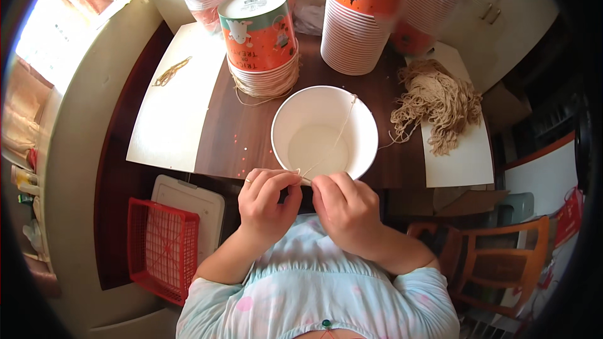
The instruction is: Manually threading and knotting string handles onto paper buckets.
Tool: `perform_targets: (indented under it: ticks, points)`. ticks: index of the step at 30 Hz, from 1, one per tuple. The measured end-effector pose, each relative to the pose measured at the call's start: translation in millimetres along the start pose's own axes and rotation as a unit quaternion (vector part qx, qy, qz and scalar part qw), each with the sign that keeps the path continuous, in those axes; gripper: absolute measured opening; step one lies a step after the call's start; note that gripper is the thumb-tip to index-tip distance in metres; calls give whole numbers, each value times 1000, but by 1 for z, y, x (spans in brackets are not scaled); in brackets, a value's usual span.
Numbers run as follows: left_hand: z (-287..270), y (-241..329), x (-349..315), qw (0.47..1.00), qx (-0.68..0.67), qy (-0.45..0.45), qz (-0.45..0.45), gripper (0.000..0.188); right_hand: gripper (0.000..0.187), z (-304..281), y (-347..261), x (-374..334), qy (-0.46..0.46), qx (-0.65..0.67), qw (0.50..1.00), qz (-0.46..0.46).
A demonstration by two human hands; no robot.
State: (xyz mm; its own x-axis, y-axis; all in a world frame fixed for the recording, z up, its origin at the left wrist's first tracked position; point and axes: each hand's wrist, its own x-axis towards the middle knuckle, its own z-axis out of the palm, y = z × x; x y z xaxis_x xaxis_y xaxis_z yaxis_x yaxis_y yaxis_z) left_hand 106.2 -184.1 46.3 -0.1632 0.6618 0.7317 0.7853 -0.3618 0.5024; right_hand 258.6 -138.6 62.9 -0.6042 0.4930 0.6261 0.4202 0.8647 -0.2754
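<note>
A white round paper bucket [361, 132] stands mouth up at the table's front edge. A thin beige string [341, 132] is fastened at its far rim and runs across the opening to the near rim. There my left hand [269, 201] pinches the string between thumb and fingers. Close beside it, my right hand [347, 208] is also closed on the string, its fingertips partly hidden behind the knuckles. Both hands meet at the near rim, with a small loop of string showing between them.
Behind the bucket stand an orange printed bucket stack [260, 41] with string wound round its base and a taller bucket stack [353, 37]. A tangled heap of beige string [440, 103] lies at the right, a small string bundle [171, 72] at the left. A red crate [164, 245] sits below left, a wooden chair [502, 263] right.
</note>
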Motion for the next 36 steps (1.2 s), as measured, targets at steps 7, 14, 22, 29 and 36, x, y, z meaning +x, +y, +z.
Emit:
perform_targets:
  ticks: [7, 14, 22, 29, 36]
  points:
    - [13, 3, -15, 994, -95, 55, -30, 25, 22, 7, 1, -4, 151, 34, 988, -12]
    - [34, -20, -20, 786, -518, 26, -338, 6, 18, 37, 23, -5, 123, -7, 992, 19]
    - [30, -27, -20, 758, -537, 21, -370, 6, 19, 56, 36, 0, -5, 382, 900, 211]
    - [23, -19, -23, 830, -432, 40, -351, 8, 18, 64, 27, -1, 9, 751, 530, 393]
    - [25, -13, -25, 874, -363, 79, -314, 8, 21, 67, 30, 2, -37, 810, 384, 442]
